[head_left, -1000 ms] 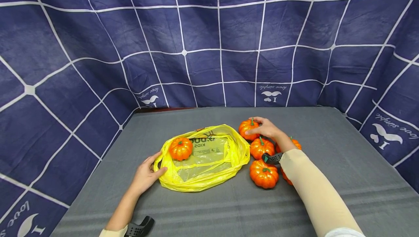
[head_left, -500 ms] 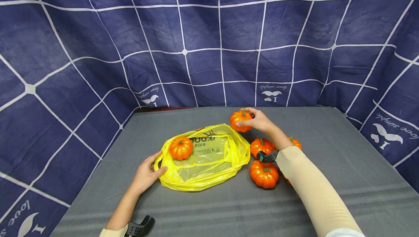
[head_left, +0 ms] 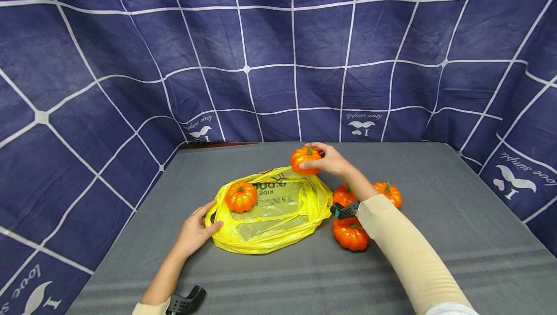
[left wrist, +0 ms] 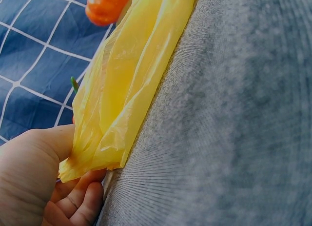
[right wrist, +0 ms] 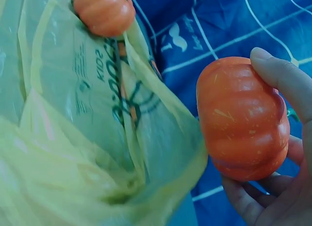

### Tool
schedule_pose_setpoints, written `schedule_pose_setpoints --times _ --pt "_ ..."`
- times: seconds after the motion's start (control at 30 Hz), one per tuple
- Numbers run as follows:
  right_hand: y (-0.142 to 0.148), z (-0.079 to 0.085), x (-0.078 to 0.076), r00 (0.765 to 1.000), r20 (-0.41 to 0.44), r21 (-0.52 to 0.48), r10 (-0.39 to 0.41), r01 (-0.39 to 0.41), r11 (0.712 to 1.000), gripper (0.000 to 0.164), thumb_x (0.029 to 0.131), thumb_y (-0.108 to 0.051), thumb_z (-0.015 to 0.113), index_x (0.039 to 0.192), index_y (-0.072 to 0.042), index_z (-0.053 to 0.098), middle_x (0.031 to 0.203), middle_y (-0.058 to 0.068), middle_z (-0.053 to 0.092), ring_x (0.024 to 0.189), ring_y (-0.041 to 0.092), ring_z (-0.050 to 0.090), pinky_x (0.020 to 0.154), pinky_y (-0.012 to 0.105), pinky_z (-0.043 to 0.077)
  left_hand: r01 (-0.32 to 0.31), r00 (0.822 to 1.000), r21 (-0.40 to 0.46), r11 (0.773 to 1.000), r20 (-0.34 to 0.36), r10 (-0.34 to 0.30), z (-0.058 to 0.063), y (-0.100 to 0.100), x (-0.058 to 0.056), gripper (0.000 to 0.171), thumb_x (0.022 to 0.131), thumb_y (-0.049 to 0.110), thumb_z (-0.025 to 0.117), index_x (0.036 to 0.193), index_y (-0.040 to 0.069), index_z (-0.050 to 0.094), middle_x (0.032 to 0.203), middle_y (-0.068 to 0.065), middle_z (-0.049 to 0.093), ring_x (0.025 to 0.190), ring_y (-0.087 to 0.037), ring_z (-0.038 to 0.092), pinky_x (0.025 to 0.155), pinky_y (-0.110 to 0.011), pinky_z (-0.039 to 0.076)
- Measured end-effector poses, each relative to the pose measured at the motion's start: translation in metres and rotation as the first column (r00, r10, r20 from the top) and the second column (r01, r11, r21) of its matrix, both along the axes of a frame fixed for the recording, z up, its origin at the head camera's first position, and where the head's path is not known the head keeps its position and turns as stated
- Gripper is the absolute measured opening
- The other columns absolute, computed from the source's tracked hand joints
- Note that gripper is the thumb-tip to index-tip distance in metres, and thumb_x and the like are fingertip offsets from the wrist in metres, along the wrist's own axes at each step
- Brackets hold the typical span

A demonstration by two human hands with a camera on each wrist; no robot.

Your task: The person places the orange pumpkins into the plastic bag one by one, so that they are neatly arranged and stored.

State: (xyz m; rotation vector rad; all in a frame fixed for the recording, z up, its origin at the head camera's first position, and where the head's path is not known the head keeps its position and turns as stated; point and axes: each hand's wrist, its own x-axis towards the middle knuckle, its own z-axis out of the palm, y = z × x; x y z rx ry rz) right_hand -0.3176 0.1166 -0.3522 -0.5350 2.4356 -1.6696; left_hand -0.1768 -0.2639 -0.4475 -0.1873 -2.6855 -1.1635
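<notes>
A yellow plastic bag (head_left: 265,246) lies on the table with its mouth spread wide. Inside it, at the left end, sits one small orange pumpkin (head_left: 241,197). My left hand (head_left: 194,230) pinches the bag's left rim between thumb and fingers, as the left wrist view also shows. Over the bag's far right rim, my right hand (head_left: 332,160) grips another orange pumpkin (head_left: 306,160) with a green stem. In the right wrist view the thumb lies on one side of this held pumpkin (right wrist: 243,118) and the fingers curl round the other.
To the right of the bag stand several more pumpkins, among them a near one (head_left: 350,234) and one farther right (head_left: 388,194); my right forearm partly covers the group. A grey cloth covers the table (head_left: 278,286). A blue checked curtain (head_left: 270,87) hangs behind and at the sides.
My right hand has lifted the pumpkin from the group on the right and carried it left to the bag's far right rim. The left hand stays at the bag's left rim.
</notes>
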Motion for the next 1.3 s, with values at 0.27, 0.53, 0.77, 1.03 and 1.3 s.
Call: schedule_pose_setpoints --times 0.27,0.53,0.77,1.03,1.3 --pt "-0.026 -0.002 0.005 0.997 -0.007 0.035 0.076 -0.076 0.996 0.066 0.079 -0.016 0.08 0.137 -0.003 0.052 0.118 0.017 0.06 0.102 0.029 0.055 0.085 0.035 0.049 -0.002 1.0 -0.002 1.0 0.009 0.002 0.001 0.0 0.0 0.065 0.085 0.018 0.074 0.14 -0.004 0.048 0.122 -0.022 0.058 0.089 -0.022 0.057 0.075 -0.031 0.047" --pt "-0.048 -0.008 0.005 0.99 -0.035 0.036 0.139 -0.138 0.99 0.064 0.078 -0.015 0.08 0.136 -0.002 0.054 0.116 0.015 0.063 0.098 0.026 0.058 0.082 0.034 0.051 0.003 1.0 0.001 1.0 0.008 -0.003 0.002 -0.001 -0.001 0.064 0.085 0.016 0.074 0.139 -0.005 0.048 0.119 -0.021 0.059 0.085 -0.02 0.057 0.073 -0.029 0.047" --pt "-0.06 -0.015 0.008 0.986 -0.022 0.048 0.165 -0.164 0.985 0.064 0.077 -0.015 0.08 0.134 -0.003 0.055 0.114 0.013 0.064 0.096 0.025 0.058 0.08 0.032 0.051 0.003 1.0 0.003 1.0 0.016 -0.003 0.002 0.0 -0.001 0.064 0.085 0.017 0.074 0.14 -0.004 0.049 0.119 -0.021 0.059 0.082 -0.018 0.056 0.071 -0.028 0.046" --pt "-0.074 -0.023 0.013 0.984 -0.014 0.083 0.18 -0.178 0.981 0.062 0.078 -0.017 0.081 0.134 -0.004 0.056 0.114 0.012 0.063 0.099 0.024 0.059 0.083 0.033 0.05 -0.005 1.0 -0.004 1.0 0.018 0.005 0.002 0.0 0.0 0.063 0.085 0.016 0.074 0.139 -0.005 0.049 0.118 -0.021 0.059 0.083 -0.018 0.054 0.072 -0.029 0.045" --pt "-0.085 -0.038 0.018 0.995 0.004 0.122 0.099 -0.099 0.988 0.068 0.074 -0.025 0.085 0.133 -0.007 0.057 0.112 0.009 0.065 0.097 0.021 0.062 0.083 0.032 0.051 0.0 1.0 -0.006 1.0 0.008 0.001 0.002 0.0 0.0 0.063 0.085 0.015 0.074 0.139 -0.005 0.049 0.116 -0.02 0.06 0.081 -0.018 0.054 0.071 -0.029 0.045"
